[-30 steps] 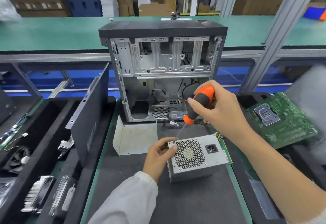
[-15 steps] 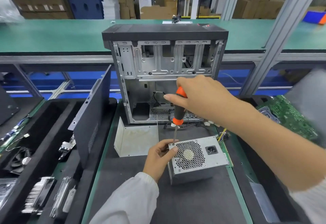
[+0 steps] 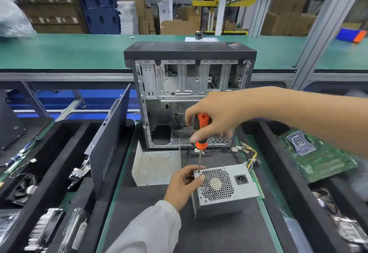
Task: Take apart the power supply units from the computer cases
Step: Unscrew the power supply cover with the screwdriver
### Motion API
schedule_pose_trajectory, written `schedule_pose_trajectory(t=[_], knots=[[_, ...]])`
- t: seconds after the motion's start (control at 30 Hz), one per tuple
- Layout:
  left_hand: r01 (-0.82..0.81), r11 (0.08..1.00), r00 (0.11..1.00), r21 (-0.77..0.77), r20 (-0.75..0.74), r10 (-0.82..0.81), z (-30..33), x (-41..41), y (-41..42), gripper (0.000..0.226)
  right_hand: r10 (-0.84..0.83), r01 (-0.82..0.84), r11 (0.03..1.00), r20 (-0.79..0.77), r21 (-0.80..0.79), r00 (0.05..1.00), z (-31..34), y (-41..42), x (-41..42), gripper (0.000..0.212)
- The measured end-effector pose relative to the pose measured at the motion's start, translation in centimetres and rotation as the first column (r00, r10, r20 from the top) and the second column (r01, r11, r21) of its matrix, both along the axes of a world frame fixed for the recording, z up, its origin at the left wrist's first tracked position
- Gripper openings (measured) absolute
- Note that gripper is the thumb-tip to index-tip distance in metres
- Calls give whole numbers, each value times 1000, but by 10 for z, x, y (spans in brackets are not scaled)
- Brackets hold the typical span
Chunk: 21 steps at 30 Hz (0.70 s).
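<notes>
Right hand [image 3: 221,117] grips the orange screwdriver [image 3: 202,131] upright, its curled fingers hiding much of the handle; the tip meets the top left corner of the power supply [image 3: 223,189], though the screw is too small to make out. Half a second ago the handle sat lower in that fist. Left hand [image 3: 184,183] holds the power supply's left edge, directly below the right hand, on the dark mat [image 3: 159,223] before the open computer case [image 3: 189,93].

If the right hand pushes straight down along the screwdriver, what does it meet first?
Probably the power supply: the screwdriver in the right hand already has its tip at the top-left corner, beside the left hand.
</notes>
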State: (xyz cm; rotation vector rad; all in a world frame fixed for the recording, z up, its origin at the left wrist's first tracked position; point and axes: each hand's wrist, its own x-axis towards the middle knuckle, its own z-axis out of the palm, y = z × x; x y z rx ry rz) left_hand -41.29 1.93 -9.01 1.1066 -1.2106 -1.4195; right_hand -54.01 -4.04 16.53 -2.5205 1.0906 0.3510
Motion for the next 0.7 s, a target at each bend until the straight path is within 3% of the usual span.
schedule_pose_trajectory(t=[0.1,0.17,0.23,0.3,0.4,0.53,0.63,0.7], knots=[[-5,1000,1000,7,10,4,-1,-1,1,21,-163,149,939,-20,-311,986,-13,2,6,68],[-18,1000,1000,17,17,18,-1,-1,0,19,-133,48,846,-124,-530,983,-21,1,9,65],[-31,999,1000,27,5,31,-1,-1,0,17,-74,-62,796,-198,-603,977,-23,1,8,56],[-37,999,999,35,-8,37,0,-1,0,17,27,-174,833,-275,-525,961,-18,-1,3,45],[-36,999,999,40,-17,37,2,-1,0,18,201,-263,933,-248,-246,948,-4,-2,-6,18],[-33,999,999,22,10,33,2,-1,-1,18,272,-281,955,-90,-94,958,6,-5,-8,45],[-28,1000,999,9,-15,28,6,-2,-1,19,145,-151,975,-43,-162,988,-3,-4,-7,53],[-24,1000,1000,-4,-8,24,8,-3,0,18,-115,118,977,27,-176,993,-7,1,-5,72]])
